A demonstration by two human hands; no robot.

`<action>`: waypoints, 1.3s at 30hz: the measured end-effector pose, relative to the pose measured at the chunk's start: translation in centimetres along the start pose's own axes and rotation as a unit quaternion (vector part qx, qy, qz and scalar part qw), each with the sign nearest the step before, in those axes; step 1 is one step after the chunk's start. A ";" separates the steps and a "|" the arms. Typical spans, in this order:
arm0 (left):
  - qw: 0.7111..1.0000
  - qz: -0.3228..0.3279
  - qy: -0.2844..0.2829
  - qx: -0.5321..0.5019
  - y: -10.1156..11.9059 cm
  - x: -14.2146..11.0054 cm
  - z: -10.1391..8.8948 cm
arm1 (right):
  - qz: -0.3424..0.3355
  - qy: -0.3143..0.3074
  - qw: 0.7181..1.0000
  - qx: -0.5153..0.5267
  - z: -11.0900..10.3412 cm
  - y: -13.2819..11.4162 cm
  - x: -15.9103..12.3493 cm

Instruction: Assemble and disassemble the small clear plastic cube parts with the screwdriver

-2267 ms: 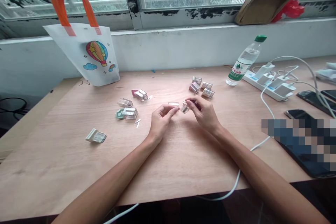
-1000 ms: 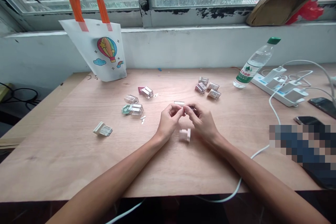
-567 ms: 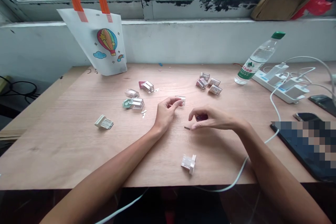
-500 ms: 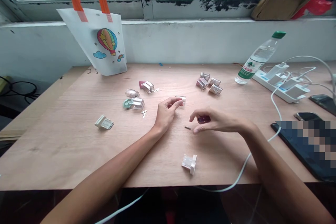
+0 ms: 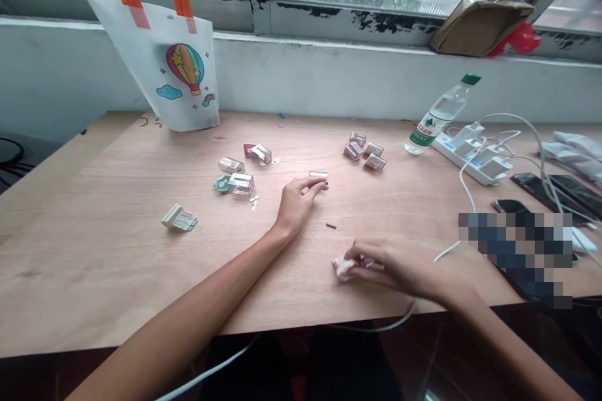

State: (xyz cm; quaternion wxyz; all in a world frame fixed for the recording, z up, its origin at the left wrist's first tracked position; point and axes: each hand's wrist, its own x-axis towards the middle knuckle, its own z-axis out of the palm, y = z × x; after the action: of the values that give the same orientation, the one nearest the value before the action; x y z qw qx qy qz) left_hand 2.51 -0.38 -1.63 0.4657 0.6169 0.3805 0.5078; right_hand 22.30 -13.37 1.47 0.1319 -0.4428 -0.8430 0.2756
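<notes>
My left hand (image 5: 298,203) rests on the table with thumb and fingers closed at a small clear plastic piece (image 5: 318,174), which is partly hidden behind the fingers. Near the front edge, my right hand (image 5: 383,263) grips a whitish plastic block (image 5: 344,268); motion blurs it. Something dark purple shows under the right fingers, too covered to name. Between the hands lies a short dark metal rod (image 5: 331,225). Left of my left hand are small silvery metal strips (image 5: 254,202) and a clear case with a green part (image 5: 241,184).
More clear cases (image 5: 260,155) lie at the back left, and several tinted ones (image 5: 375,162) at the back right. A whitish block (image 5: 179,218) sits far left. Around the edges are a bag (image 5: 188,106), a water bottle (image 5: 423,135), a power strip (image 5: 489,177), phones (image 5: 531,187) and cables.
My right hand has moved toward the front edge and closed on the whitish block that lay there. My left hand stays by the clear piece. The view has turned slightly right.
</notes>
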 end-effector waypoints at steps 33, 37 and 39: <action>0.864 0.226 -0.270 0.360 2.1 -1.7 -1.4 | 0.010 0.282 0.958 0.046 -6.0 10.5 7.0; 0.870 0.203 -0.264 0.365 2.1 -1.6 -1.4 | -0.031 0.313 0.944 -0.097 -5.2 11.2 7.3; 0.879 0.213 -0.249 0.347 1.9 -1.3 -1.8 | -0.036 0.322 0.936 -0.138 -4.8 11.6 7.5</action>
State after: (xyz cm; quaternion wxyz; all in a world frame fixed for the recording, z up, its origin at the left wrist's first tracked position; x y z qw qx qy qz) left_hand 0.51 -1.79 -0.05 0.1812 0.9113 0.2630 0.2598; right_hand 28.04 -0.33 -1.53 0.3438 -0.4908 -0.8006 -0.0052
